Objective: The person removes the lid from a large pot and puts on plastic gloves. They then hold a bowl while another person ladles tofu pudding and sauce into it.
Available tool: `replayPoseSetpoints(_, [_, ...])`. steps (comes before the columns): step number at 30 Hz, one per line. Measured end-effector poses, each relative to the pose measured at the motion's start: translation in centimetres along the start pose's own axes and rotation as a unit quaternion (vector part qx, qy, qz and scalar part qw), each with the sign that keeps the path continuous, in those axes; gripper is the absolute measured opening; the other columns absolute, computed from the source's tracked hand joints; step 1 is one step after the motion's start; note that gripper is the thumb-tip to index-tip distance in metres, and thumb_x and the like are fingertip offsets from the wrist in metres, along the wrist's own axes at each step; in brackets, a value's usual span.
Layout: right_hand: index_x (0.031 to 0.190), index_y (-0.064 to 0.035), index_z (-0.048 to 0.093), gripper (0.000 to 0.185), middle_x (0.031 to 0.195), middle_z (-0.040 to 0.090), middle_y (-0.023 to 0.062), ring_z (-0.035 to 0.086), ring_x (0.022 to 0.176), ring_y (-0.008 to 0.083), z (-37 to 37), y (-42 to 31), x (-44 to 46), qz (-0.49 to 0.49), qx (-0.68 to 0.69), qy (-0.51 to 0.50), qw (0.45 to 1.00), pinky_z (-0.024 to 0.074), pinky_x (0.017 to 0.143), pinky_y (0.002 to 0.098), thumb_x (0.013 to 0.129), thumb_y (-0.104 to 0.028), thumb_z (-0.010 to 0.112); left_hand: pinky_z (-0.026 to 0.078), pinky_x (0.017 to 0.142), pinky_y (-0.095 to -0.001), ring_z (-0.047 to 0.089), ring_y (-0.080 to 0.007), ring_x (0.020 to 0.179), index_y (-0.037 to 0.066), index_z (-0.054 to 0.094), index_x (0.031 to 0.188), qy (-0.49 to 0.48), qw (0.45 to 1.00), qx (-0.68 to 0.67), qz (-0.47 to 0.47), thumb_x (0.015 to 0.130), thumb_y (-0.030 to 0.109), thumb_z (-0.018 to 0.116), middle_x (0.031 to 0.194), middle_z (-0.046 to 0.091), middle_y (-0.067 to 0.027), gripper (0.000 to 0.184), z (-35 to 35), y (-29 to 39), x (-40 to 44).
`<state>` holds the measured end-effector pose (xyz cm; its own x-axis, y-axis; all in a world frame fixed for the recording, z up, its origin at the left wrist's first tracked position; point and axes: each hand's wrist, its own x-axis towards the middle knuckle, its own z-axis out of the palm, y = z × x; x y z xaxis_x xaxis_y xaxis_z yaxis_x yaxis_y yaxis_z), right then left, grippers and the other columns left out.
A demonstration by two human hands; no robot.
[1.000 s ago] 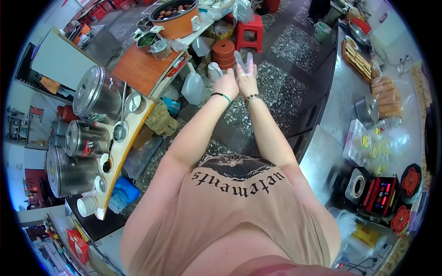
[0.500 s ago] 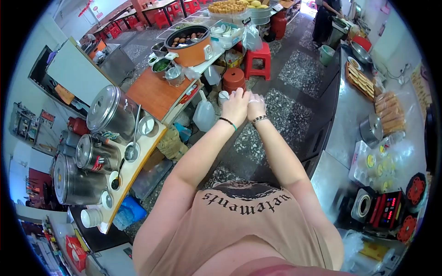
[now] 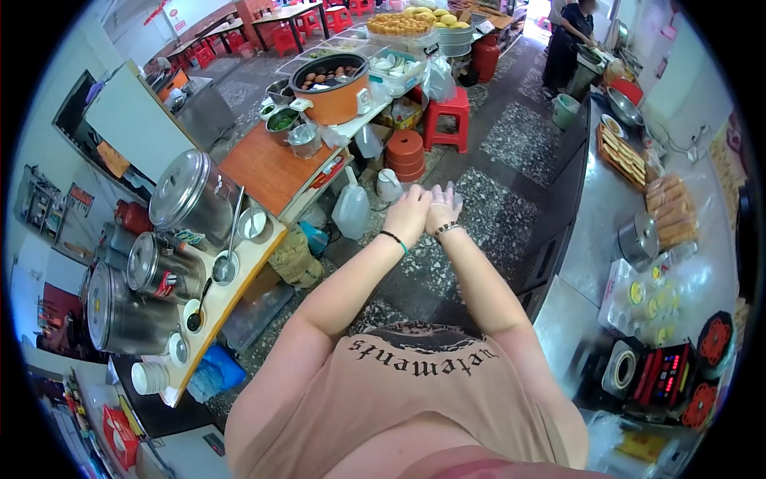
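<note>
My right hand (image 3: pixel 444 210) has its fingers stretched out and spread a little, inside a thin clear plastic glove (image 3: pixel 452 194) that shines at the fingertips. Close against its thumb side, my left hand (image 3: pixel 408 214) is closed, its fingers curled at the glove's edge; the exact pinch point is small and partly hidden. Both arms reach forward over the speckled floor. Just beyond my left hand, on the floor, stands a whitish jug (image 3: pixel 388 185).
Lidded steel pots (image 3: pixel 185 191) and ladles line the counter at left. An orange cooker of eggs (image 3: pixel 329 89) stands ahead, near a red stool (image 3: pixel 447 120). On the right, the steel counter (image 3: pixel 586 199) holds flatbreads (image 3: pixel 622 156) and a sealing machine (image 3: pixel 666 371). A person (image 3: pixel 570 48) works far back.
Both hands have come slightly lower and nearer to me. The right hand's fingers have spread out, and the glove's tips show more plainly.
</note>
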<state>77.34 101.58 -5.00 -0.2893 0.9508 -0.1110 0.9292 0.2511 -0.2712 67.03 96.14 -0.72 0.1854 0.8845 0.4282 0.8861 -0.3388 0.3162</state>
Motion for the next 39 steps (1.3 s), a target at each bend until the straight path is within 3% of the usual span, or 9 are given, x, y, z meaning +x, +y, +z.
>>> replayPoseSetpoints(8, [0.145, -0.0164, 0.029, 0.064, 0.151, 0.025, 0.0150, 0.009, 0.143, 0.0380, 0.8, -1.3, -2.5, -0.060, -0.097, -0.040, 0.993, 0.0029, 0.107, 0.0668, 0.087, -0.034, 0.048, 0.052, 0.072, -0.0423, 0.059, -0.0298, 0.093, 0.008, 0.057, 0.095, -0.077, 0.996, 0.038, 0.028, 0.082, 0.012, 0.053, 0.098, 0.052, -0.0107, 0.014, -0.8, 0.6, 0.7])
replayPoseSetpoints(17, [0.138, -0.0190, 0.044, 0.059, 0.135, 0.047, 0.0114, 0.036, 0.130, 0.0333, 9.2, 0.7, 0.0, -0.151, -0.174, -0.021, 0.973, 0.0202, 0.106, 0.0570, 0.085, -0.043, 0.053, 0.050, 0.077, -0.0458, 0.062, -0.0349, 0.088, 0.005, 0.062, 0.096, -0.182, 0.980, -0.066, 0.038, 0.084, 0.015, 0.053, 0.095, 0.062, -0.0163, 0.018, 2.5, 0.0, -1.1])
replayPoseSetpoints(25, [0.137, -0.0184, 0.045, 0.062, 0.131, 0.050, 0.0114, 0.039, 0.127, 0.0351, 11.6, 0.9, -0.2, -0.080, 0.085, 0.274, 0.954, 0.0236, 0.105, 0.0560, 0.083, -0.047, 0.057, 0.038, 0.094, -0.0548, 0.053, -0.0381, 0.108, 0.004, 0.064, 0.096, -0.017, 0.969, 0.189, 0.155, 0.079, 0.011, 0.053, 0.107, 0.059, -0.0184, 0.021, 5.5, 1.7, -2.4])
replayPoseSetpoints(30, [0.138, -0.0173, 0.044, 0.064, 0.131, 0.050, 0.0139, 0.039, 0.127, 0.0398, 7.5, 1.2, 0.6, -0.029, 0.246, 0.205, 0.947, 0.0261, 0.104, 0.0549, 0.084, -0.049, 0.058, 0.041, 0.092, -0.0461, 0.055, -0.0352, 0.100, 0.004, 0.061, 0.088, -0.102, 0.973, 0.000, 0.208, 0.077, 0.009, 0.057, 0.091, 0.056, -0.0156, 0.013, -1.6, 4.1, -2.1])
replayPoseSetpoints(31, [0.143, -0.0166, 0.035, 0.064, 0.140, 0.042, 0.0121, 0.030, 0.134, 0.0378, 5.9, 2.2, 0.6, -0.084, 0.490, 0.156, 0.853, 0.0233, 0.107, 0.0533, 0.091, -0.051, 0.050, 0.043, 0.087, -0.0448, 0.055, -0.0333, 0.095, 0.003, 0.058, 0.089, -0.041, 0.977, -0.087, 0.191, 0.076, 0.008, 0.058, 0.091, 0.055, -0.0149, 0.014, -3.0, 4.6, -2.9])
replayPoseSetpoints(32, [0.143, -0.0166, 0.035, 0.064, 0.140, 0.042, 0.0121, 0.030, 0.134, 0.0378, 4.7, 2.7, 0.2, -0.084, 0.490, 0.156, 0.854, 0.0233, 0.107, 0.0533, 0.091, -0.051, 0.050, 0.045, 0.082, -0.0435, 0.055, -0.0313, 0.090, 0.002, 0.055, 0.089, 0.019, 0.970, -0.171, 0.174, 0.075, 0.006, 0.059, 0.091, 0.054, -0.0141, 0.015, -3.7, 4.9, -3.5])
replayPoseSetpoints(34, [0.147, -0.0162, 0.025, 0.069, 0.150, 0.029, 0.0109, 0.019, 0.140, 0.0310, -0.6, 1.9, -2.7, -0.033, 0.772, 0.032, 0.634, 0.0194, 0.111, 0.0477, 0.094, -0.056, 0.041, 0.045, 0.084, -0.0440, 0.054, -0.0346, 0.094, 0.001, 0.051, 0.099, 0.022, 0.977, -0.185, 0.099, 0.074, 0.006, 0.062, 0.096, 0.052, -0.0174, 0.027, -2.7, 4.3, -4.0])
replayPoseSetpoints(36, [0.149, -0.0129, 0.018, 0.073, 0.154, 0.020, 0.0095, 0.028, 0.135, 0.0282, -1.9, 0.8, -4.1, -0.132, 0.749, 0.042, 0.648, 0.0225, 0.112, 0.0389, 0.095, -0.059, 0.032, 0.045, 0.084, -0.0415, 0.052, -0.0349, 0.095, 0.000, 0.044, 0.109, 0.032, 0.962, -0.271, -0.020, 0.077, 0.006, 0.062, 0.101, 0.049, -0.0176, 0.037, 0.3, 3.3, -4.3])
replayPoseSetpoints(39, [0.150, -0.0173, 0.019, 0.073, 0.154, 0.016, 0.0125, 0.016, 0.141, 0.0280, -0.3, 1.3, -3.5, -0.017, 0.847, -0.028, 0.531, 0.0186, 0.113, 0.0422, 0.093, -0.063, 0.030, 0.045, 0.085, -0.0421, 0.053, -0.0367, 0.096, -0.001, 0.043, 0.109, 0.033, 0.967, -0.252, -0.032, 0.080, 0.014, 0.061, 0.104, 0.048, -0.0201, 0.037, 1.7, 3.0, -3.4])
